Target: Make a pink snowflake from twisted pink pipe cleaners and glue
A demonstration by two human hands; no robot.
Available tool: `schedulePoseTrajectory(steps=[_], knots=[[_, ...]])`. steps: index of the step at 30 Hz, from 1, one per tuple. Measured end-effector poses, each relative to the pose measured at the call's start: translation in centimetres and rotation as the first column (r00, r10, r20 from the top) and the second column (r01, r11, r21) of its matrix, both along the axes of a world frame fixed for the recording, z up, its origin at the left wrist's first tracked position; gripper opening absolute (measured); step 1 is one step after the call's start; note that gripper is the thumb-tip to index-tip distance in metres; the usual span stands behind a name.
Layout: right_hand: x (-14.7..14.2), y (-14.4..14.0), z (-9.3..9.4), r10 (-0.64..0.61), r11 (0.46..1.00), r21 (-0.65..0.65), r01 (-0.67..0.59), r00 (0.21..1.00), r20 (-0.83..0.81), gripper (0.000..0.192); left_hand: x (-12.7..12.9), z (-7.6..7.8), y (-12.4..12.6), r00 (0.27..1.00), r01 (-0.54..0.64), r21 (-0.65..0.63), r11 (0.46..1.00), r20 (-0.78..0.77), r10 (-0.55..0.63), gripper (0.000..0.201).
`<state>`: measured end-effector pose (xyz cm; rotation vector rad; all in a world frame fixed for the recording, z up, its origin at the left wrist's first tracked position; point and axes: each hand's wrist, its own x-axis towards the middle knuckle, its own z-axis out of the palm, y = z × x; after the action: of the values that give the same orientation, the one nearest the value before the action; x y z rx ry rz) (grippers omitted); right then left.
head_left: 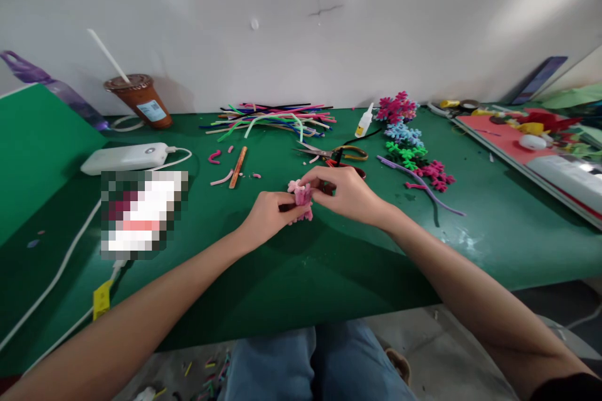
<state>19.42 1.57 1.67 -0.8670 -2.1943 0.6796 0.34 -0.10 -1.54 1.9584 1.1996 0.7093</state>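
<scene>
A pink pipe-cleaner shape [301,194] with short fuzzy branches is held between my two hands above the green table. My left hand [270,213] pinches it from the left, thumb and fingers closed on it. From the right, my right hand [341,191] grips its upper edge with the fingertips; the fingers hide part of it. Just beyond my right hand lie scissors [316,151] and a red-handled tool [350,169], partly covered by the hand. Pink pipe-cleaner scraps [222,178] and an orange-brown stick [237,168] lie beyond my left hand.
A pile of coloured pipe cleaners [277,120] lies by the wall, near a glue bottle [364,120]. Finished fuzzy snowflake shapes [403,135] and a purple pipe cleaner [423,185] are right. Left stand a drink cup [141,100], a white power bank [125,158] and cables.
</scene>
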Motion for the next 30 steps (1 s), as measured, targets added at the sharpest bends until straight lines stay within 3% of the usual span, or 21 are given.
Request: schedulePoseTrajectory(steps=[3,6,8,15,25,30], knots=[[0.2,0.1,0.4,0.037,0.993,-0.114,-0.038,0.999,-0.008,0.023,0.0,-0.1,0.0,1.0,-0.01,0.012,1.0,0.0,0.01,0.027],[0.7,0.5,0.5,0.137,0.941,-0.318,-0.119,0.99,0.034,0.017,-0.1,-0.2,0.0,1.0,-0.025,0.027,0.999,-0.009,0.026,0.027],[0.7,0.7,0.2,0.179,0.911,-0.382,-0.154,0.983,0.031,0.014,-0.2,-0.2,0.0,0.999,-0.029,0.037,0.999,-0.016,0.03,0.029],[-0.3,0.7,-2.0,0.06,0.934,-0.34,-0.112,0.986,-0.158,0.013,-0.2,-0.2,0.1,0.999,-0.04,0.005,0.999,-0.002,0.04,0.027],[-0.9,0.4,-2.4,0.088,0.911,-0.367,-0.185,0.96,-0.266,0.017,-0.1,-0.1,0.1,0.999,-0.036,-0.028,0.999,0.002,0.036,0.027],[-1.1,-0.1,-2.2,0.064,0.91,-0.37,-0.185,0.946,-0.317,0.023,-0.2,0.0,0.1,0.999,0.015,0.06,0.998,0.039,-0.018,0.018]])
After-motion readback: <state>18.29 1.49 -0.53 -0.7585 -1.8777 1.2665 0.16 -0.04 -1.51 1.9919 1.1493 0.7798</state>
